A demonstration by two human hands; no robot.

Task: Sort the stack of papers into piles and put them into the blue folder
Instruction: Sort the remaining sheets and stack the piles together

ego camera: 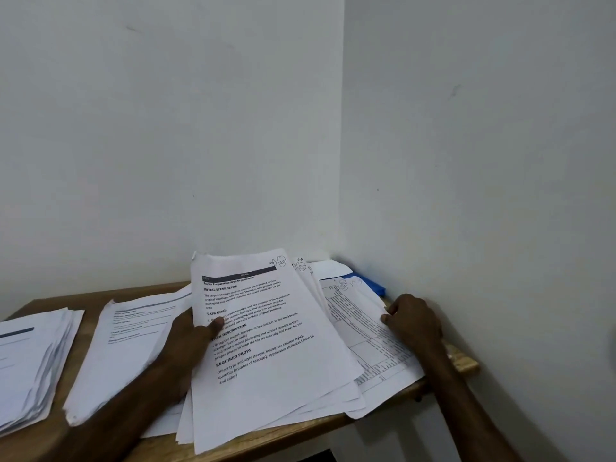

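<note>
Here left hand point(195, 331) grips one stack point(266, 355), right hand point(415, 320) gridded sheets point(365, 338); two piles point(33, 358) point(133, 345), one blue folder point(370, 283).

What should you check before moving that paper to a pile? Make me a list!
1. Left hand grips the top sheet: ok, thumb on it.
2. Its heading is readable: ok.
3. Piles waiting at left, the far pile and the near pile: ok.
4. Blue folder free: not ok, papers cover most of it.
5. Right hand pinching the grid sheet: cannot tell.
6. Papers fully on the table: not ok, the grid sheet overhangs its edge.
</note>
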